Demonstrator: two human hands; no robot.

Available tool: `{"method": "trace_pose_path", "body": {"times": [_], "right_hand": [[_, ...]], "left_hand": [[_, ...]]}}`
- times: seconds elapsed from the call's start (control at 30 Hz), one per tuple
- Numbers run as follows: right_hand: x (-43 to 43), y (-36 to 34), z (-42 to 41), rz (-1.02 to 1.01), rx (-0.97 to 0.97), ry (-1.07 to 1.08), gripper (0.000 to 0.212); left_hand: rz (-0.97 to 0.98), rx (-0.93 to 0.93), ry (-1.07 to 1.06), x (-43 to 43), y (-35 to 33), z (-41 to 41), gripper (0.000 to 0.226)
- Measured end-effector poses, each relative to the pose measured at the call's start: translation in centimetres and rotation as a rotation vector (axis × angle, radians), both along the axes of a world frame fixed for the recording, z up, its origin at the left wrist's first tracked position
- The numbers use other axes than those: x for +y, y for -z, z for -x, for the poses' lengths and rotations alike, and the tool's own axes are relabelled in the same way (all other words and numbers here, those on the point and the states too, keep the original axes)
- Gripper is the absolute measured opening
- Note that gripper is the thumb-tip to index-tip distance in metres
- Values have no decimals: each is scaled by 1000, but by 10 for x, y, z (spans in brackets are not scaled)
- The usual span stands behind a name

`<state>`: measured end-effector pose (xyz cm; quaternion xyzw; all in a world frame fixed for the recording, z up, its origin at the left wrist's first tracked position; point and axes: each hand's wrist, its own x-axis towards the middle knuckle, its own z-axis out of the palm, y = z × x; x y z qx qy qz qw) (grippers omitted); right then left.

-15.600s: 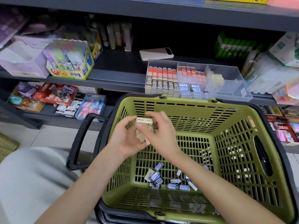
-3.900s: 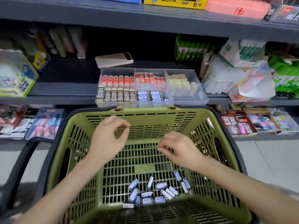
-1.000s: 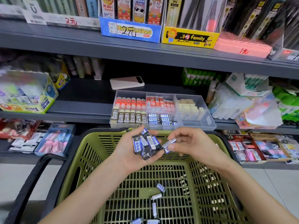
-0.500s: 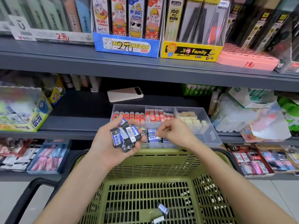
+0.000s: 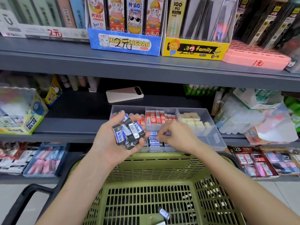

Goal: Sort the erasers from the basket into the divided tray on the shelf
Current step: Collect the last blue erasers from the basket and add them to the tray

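Note:
My left hand cups a bunch of blue-and-white erasers in front of the clear divided tray on the middle shelf. My right hand reaches into the tray's middle front compartment, fingers curled over the blue erasers stacked there; whether it pinches one is hidden. The tray also holds red erasers and cream erasers. The green basket sits below, with a blue eraser on its floor.
A pale phone-like device lies on the shelf behind the tray. A glue box stands at left, plastic packets at right. Display boxes line the upper shelf. Stationery trays fill the lower shelf. The basket's black handle juts left.
Both hands have risen from the basket to the tray. The right hand has moved from the left hand's pile into the tray's middle front compartment.

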<state>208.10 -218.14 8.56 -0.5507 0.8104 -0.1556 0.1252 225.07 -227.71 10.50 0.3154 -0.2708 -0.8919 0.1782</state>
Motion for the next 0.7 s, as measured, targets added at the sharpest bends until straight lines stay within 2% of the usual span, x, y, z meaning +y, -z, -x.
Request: {"method": "trace_pose_path", "body": {"times": [0.07,0.13,0.2,0.27,0.33,0.4,0.53,0.7], "right_hand": [[1,-7,-3,112,2,27,23],[3,-15,-13,315,-203,91,25],[6,-25,-28,426,-341,84,23],[8,-29,-43,404,-302,60,19],[8,-33,-49,331,-223,51,25],[5,-37,-49,249,-239,-5,27],[4,-43,-46,194,-521,4,20],[6,-47,-47,293,-826,16,26]], "left_hand": [[5,-12,18,2,0,1,41],[16,-15,33,4,-1,3,41],[25,-8,44,6,0,5,40],[45,-7,49,9,1,7,39],[80,-21,45,10,3,9,37],[101,-40,43,12,3,10,37],[72,-49,33,15,2,13,39],[25,-82,-1,19,-1,15,37]]}}
